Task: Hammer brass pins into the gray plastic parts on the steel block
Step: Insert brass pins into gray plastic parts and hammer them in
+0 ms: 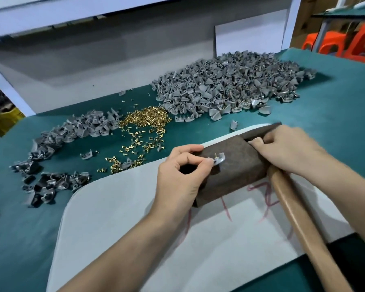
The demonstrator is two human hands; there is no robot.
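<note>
Small gray plastic part [219,159] with brass pin [215,155] upstanding sits atop rusty brown steel block [236,173]. Left hand [177,180] pinches its 9 o'clock edge — judged light, stiff, tippy; hold low, clear of pin. Right hand [287,150], 3 o'clock, grips wooden-handled hammer [299,218].

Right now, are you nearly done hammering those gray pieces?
Not nearly. Some parts in the big pile show brass, so look pinned. The left hand pinches one part with a pin on the steel block; the right hand grips the hammer. Many loose pins remain.
</note>
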